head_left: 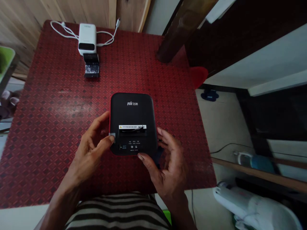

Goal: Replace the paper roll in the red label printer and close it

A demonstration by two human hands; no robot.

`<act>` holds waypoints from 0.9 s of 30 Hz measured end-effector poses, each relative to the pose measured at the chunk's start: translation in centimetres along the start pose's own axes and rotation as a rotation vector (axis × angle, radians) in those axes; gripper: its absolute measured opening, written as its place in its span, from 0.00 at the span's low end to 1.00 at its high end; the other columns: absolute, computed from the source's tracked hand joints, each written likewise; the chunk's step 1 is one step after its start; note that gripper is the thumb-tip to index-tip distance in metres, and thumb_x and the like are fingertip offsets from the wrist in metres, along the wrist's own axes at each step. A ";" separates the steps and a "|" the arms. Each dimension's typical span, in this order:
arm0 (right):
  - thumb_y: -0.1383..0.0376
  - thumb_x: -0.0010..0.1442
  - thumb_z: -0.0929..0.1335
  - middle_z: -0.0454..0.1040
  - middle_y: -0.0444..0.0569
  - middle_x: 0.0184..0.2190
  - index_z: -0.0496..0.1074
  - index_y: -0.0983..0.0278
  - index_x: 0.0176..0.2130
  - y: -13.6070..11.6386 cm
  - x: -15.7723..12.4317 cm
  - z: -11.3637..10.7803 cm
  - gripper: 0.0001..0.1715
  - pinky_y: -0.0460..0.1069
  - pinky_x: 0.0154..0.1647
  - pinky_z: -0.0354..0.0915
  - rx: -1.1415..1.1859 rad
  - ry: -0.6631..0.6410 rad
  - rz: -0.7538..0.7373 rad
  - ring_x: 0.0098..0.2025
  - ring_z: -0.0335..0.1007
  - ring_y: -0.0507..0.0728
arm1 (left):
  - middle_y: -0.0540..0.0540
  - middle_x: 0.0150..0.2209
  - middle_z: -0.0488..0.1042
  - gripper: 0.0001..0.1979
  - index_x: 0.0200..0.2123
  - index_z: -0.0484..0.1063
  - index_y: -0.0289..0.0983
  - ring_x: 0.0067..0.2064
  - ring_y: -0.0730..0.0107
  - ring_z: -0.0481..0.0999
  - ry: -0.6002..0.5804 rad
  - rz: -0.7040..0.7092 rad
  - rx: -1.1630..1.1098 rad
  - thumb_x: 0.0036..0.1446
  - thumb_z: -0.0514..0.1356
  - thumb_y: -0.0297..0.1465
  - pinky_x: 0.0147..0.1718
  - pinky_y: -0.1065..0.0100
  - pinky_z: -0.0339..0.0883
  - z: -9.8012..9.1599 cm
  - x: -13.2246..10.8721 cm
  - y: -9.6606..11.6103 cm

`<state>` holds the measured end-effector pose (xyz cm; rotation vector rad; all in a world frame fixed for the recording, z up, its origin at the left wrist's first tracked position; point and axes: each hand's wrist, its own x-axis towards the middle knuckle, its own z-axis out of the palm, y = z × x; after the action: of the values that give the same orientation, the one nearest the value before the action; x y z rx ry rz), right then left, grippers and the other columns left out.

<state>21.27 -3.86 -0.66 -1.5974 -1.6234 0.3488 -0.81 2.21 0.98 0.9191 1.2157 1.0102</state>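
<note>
A black receipt printer (pixel 131 113) with red sides, a paper slot and a white warning strip is held over the near middle of the table. My left hand (pixel 92 147) grips its left side, with the thumb on a small grey tab (pixel 112 136) at the edge. On the lower right corner, my right hand (pixel 168 163) holds the printer with its thumb at the near edge and fingers along the right side. The undersides of the printer and some fingertips are hidden.
The red patterned table (pixel 59 134) carries a white power bank (pixel 87 35) with a white cable (pixel 107 38), and a black strip-like piece (pixel 91 65) by it. A brown post (pixel 182 28) stands at the far right. Beyond the right edge are a red stool (pixel 198 76) and dark slippers (pixel 209 95).
</note>
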 end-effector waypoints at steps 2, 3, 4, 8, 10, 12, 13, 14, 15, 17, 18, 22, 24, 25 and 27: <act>0.48 0.77 0.77 0.83 0.60 0.64 0.67 0.56 0.77 0.0 0.1 -0.1 0.40 0.63 0.54 0.89 -0.018 -0.008 0.005 0.57 0.88 0.66 | 0.44 0.76 0.78 0.31 0.73 0.79 0.49 0.75 0.43 0.79 0.010 -0.013 -0.028 0.70 0.75 0.41 0.68 0.48 0.80 0.2 0.0 0.0; 0.47 0.77 0.76 0.83 0.60 0.63 0.67 0.57 0.77 0.0 0.2 -0.1 0.40 0.64 0.55 0.89 -0.023 -0.014 0.006 0.57 0.88 0.67 | 0.45 0.75 0.78 0.31 0.73 0.79 0.49 0.75 0.44 0.78 0.014 -0.014 -0.036 0.70 0.75 0.40 0.69 0.49 0.79 0.2 0.0 0.0; 0.47 0.77 0.76 0.83 0.60 0.62 0.67 0.57 0.77 0.0 0.2 -0.1 0.40 0.64 0.55 0.88 -0.021 -0.021 0.007 0.57 0.88 0.66 | 0.46 0.75 0.78 0.30 0.73 0.79 0.50 0.76 0.45 0.77 0.019 -0.014 -0.037 0.70 0.75 0.40 0.71 0.49 0.78 0.2 0.0 0.0; 0.50 0.77 0.77 0.83 0.60 0.62 0.66 0.57 0.77 -0.1 0.3 -0.2 0.40 0.62 0.55 0.88 0.022 -0.038 -0.006 0.58 0.88 0.65 | 0.47 0.75 0.79 0.30 0.72 0.80 0.51 0.76 0.46 0.77 0.009 -0.017 -0.014 0.69 0.75 0.41 0.74 0.47 0.74 -0.2 0.2 -0.3; 0.51 0.77 0.77 0.83 0.60 0.63 0.66 0.57 0.78 0.0 0.4 -0.3 0.40 0.62 0.58 0.88 0.030 -0.042 -0.022 0.60 0.87 0.65 | 0.47 0.75 0.79 0.31 0.72 0.79 0.52 0.74 0.44 0.79 -0.002 -0.019 -0.019 0.68 0.76 0.43 0.71 0.47 0.77 -0.4 0.2 -0.5; 0.52 0.76 0.77 0.82 0.60 0.65 0.66 0.57 0.78 0.1 0.6 -0.7 0.40 0.63 0.60 0.87 0.042 -0.044 -0.037 0.62 0.86 0.66 | 0.47 0.74 0.79 0.32 0.73 0.78 0.52 0.73 0.43 0.80 -0.001 -0.021 -0.020 0.69 0.76 0.44 0.69 0.47 0.78 -0.5 0.0 -0.6; 0.53 0.77 0.77 0.82 0.60 0.66 0.67 0.57 0.77 0.1 1.0 -1.0 0.39 0.63 0.60 0.87 0.048 -0.039 -0.048 0.63 0.85 0.66 | 0.47 0.75 0.79 0.33 0.74 0.77 0.52 0.73 0.43 0.80 0.002 -0.025 -0.016 0.69 0.75 0.44 0.69 0.47 0.78 -0.5 -0.1 -0.7; 0.55 0.77 0.77 0.82 0.60 0.66 0.68 0.57 0.77 0.1 1.5 -1.3 0.37 0.63 0.60 0.86 0.046 -0.025 -0.069 0.64 0.85 0.66 | 0.46 0.75 0.79 0.33 0.74 0.77 0.52 0.74 0.42 0.79 0.006 -0.028 -0.012 0.69 0.75 0.45 0.69 0.46 0.78 -0.4 -0.2 -0.7; 0.57 0.78 0.76 0.83 0.59 0.66 0.70 0.57 0.75 0.0 2.1 -1.7 0.33 0.63 0.60 0.86 0.030 -0.009 -0.100 0.64 0.85 0.66 | 0.46 0.75 0.78 0.34 0.75 0.76 0.52 0.74 0.41 0.79 0.012 -0.032 -0.010 0.70 0.75 0.45 0.69 0.46 0.78 -0.3 -0.3 -0.7; 0.63 0.79 0.75 0.86 0.55 0.62 0.75 0.56 0.70 -0.4 3.9 -2.4 0.25 0.62 0.61 0.86 -0.038 0.005 -0.191 0.62 0.87 0.64 | 0.45 0.76 0.78 0.34 0.75 0.75 0.52 0.75 0.40 0.77 0.013 -0.037 -0.018 0.70 0.74 0.45 0.70 0.44 0.77 -0.1 -0.4 -0.6; 0.66 0.79 0.74 0.88 0.53 0.60 0.77 0.56 0.67 -0.6 4.9 -2.6 0.21 0.61 0.62 0.85 -0.078 -0.004 -0.235 0.61 0.87 0.63 | 0.45 0.76 0.78 0.34 0.75 0.76 0.51 0.75 0.39 0.77 0.009 -0.033 -0.027 0.69 0.74 0.46 0.70 0.43 0.77 -0.1 -0.4 -0.7; 0.72 0.81 0.69 0.90 0.50 0.55 0.83 0.56 0.59 -1.1 8.3 -1.7 0.16 0.62 0.61 0.84 -0.169 -0.137 -0.345 0.56 0.89 0.61 | 0.43 0.74 0.79 0.32 0.73 0.77 0.50 0.73 0.38 0.79 -0.014 0.006 -0.045 0.69 0.75 0.46 0.66 0.43 0.79 -0.3 -0.1 -1.0; 0.74 0.81 0.67 0.91 0.50 0.54 0.85 0.58 0.56 -1.1 9.3 -0.5 0.18 0.62 0.61 0.84 -0.176 -0.217 -0.381 0.54 0.88 0.61 | 0.42 0.73 0.80 0.32 0.72 0.77 0.49 0.70 0.40 0.82 -0.019 0.020 -0.045 0.69 0.74 0.46 0.64 0.44 0.80 -0.5 0.0 -1.3; 0.75 0.80 0.67 0.91 0.51 0.53 0.85 0.59 0.55 -1.2 9.7 0.1 0.19 0.62 0.60 0.84 -0.184 -0.259 -0.394 0.54 0.88 0.61 | 0.42 0.72 0.80 0.31 0.72 0.77 0.48 0.69 0.41 0.83 -0.025 0.023 -0.047 0.69 0.74 0.46 0.65 0.44 0.80 -0.6 0.1 -1.4; 0.77 0.79 0.67 0.90 0.53 0.53 0.86 0.61 0.55 -1.4 10.3 1.1 0.20 0.62 0.61 0.83 -0.220 -0.341 -0.408 0.54 0.87 0.62 | 0.41 0.71 0.81 0.31 0.72 0.77 0.48 0.69 0.42 0.83 -0.031 0.030 -0.054 0.69 0.75 0.46 0.67 0.44 0.78 -0.7 0.2 -1.6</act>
<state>20.90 5.89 3.17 -1.3640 -2.2654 0.2391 -1.30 1.90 -0.65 0.9096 1.1464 1.0439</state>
